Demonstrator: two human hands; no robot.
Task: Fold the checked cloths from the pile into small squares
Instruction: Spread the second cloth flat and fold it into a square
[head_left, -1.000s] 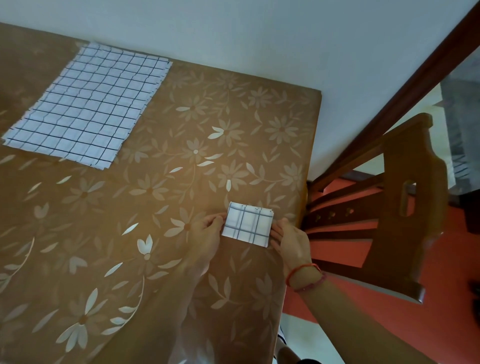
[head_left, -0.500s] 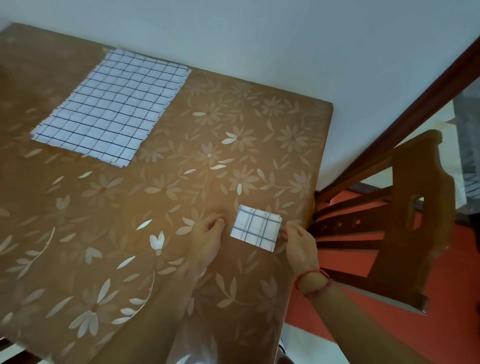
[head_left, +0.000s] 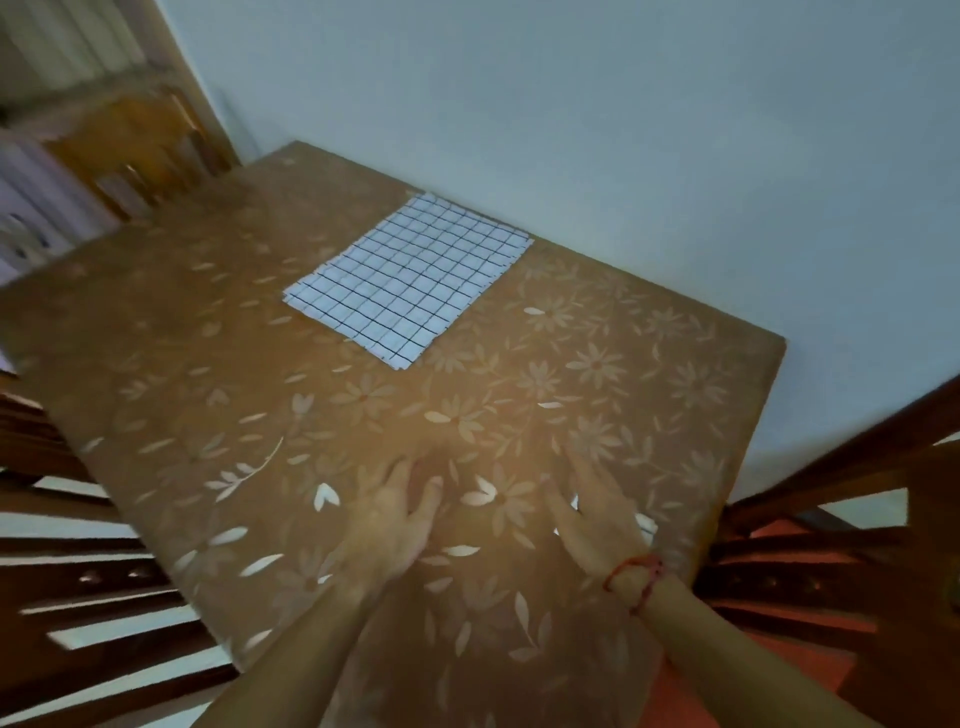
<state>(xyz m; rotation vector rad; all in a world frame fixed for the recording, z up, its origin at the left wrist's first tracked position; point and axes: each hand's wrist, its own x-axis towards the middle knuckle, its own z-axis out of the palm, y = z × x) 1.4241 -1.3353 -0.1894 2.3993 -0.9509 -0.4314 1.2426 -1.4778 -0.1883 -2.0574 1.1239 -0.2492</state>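
A flat pile of white cloths with dark checks (head_left: 410, 280) lies at the far side of the brown flowered table (head_left: 208, 374), near the wall. A small folded checked square (head_left: 645, 522) sits near the table's right edge, almost wholly covered by my right hand (head_left: 592, 519), which lies flat on it with straight fingers. Only white corners of the square show around the hand. My left hand (head_left: 395, 525) rests flat on the bare tablecloth to the left of it, fingers spread, holding nothing.
A wooden chair (head_left: 857, 545) stands off the table's right edge over a red floor. Another wooden chair (head_left: 135, 150) is at the far left, and dark wooden slats (head_left: 78, 587) run along the near left. A pale wall backs the table.
The view swung left and up. My right hand moved from the square's right edge onto its top and covers it. My left hand drew away from the square and lies flat on the table.
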